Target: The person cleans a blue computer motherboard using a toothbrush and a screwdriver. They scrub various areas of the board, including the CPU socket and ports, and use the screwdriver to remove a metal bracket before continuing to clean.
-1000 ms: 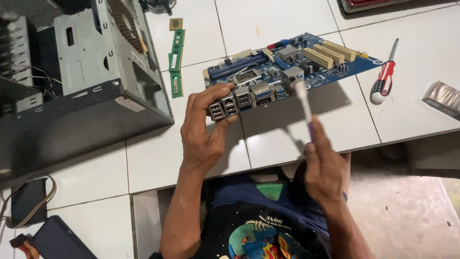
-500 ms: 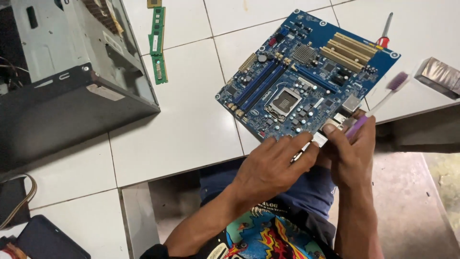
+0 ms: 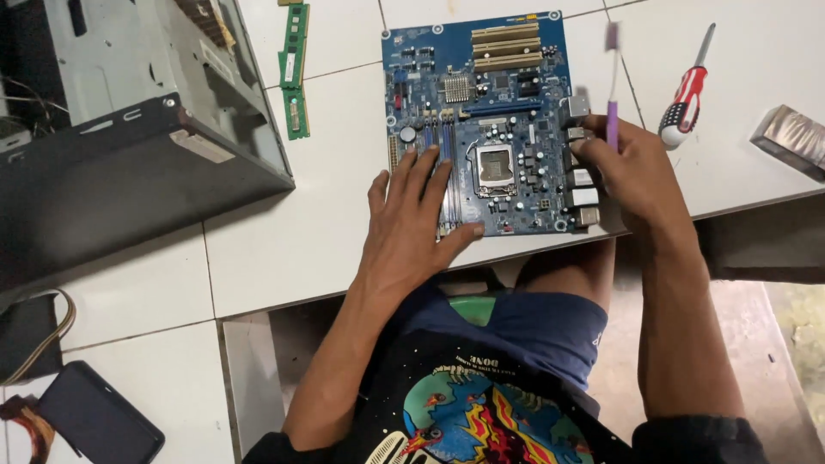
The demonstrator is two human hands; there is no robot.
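Note:
A blue motherboard (image 3: 507, 86) lies flat on the white tiled table (image 3: 335, 198), its metal ports along the right edge. My left hand (image 3: 412, 223) rests palm down on the board's lower left part, fingers spread over the memory slots. My right hand (image 3: 632, 172) sits at the board's right edge by the ports and holds a purple and white toothbrush (image 3: 612, 94) upright, bristles blurred at the top.
An open grey computer case (image 3: 129, 129) fills the upper left. Two green memory sticks (image 3: 295, 69) lie beside it. A red-handled screwdriver (image 3: 685, 99) and a silver block (image 3: 791, 137) lie to the right. A dark phone-like slab (image 3: 99, 421) and cables (image 3: 43, 344) sit at the lower left.
The motherboard was turned from tilted in both hands to lying flat and square on the table. My left hand moved onto its surface; my right hand raised the toothbrush upright.

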